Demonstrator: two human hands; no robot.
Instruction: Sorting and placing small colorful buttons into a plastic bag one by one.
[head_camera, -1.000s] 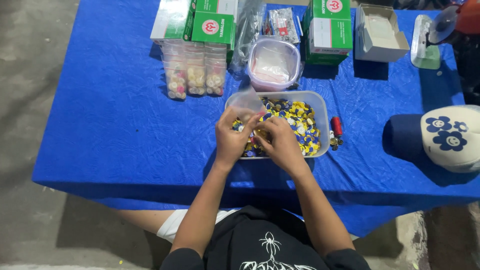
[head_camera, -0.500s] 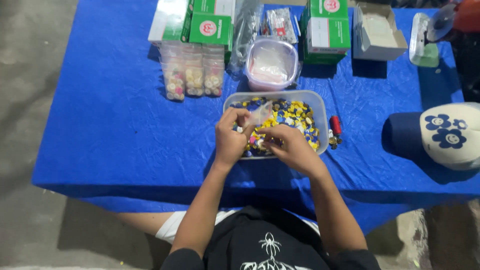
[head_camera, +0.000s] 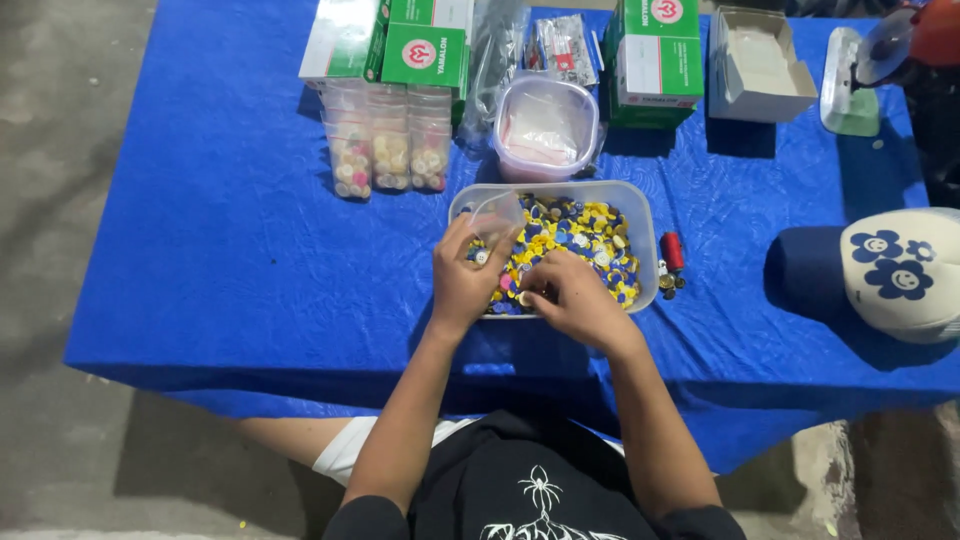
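right hand (head_camera: 575, 300) dropped into tray (head_camera: 640, 215) | left hand (head_camera: 465, 280) grip pinches clear bag (head_camera: 495, 215) | right grip unclear

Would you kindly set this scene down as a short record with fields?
surface: table with blue cloth
left hand: holds a small clear bag over the tub
right hand: fingers down among the pieces
tub: clear plastic, holding small yellow and blue pieces
behind tub: round lidded container, three filled clear bags, green and white boxes
right side: cap with flower pattern

Tub (head_camera: 640, 215) before lidded container (head_camera: 547, 125)
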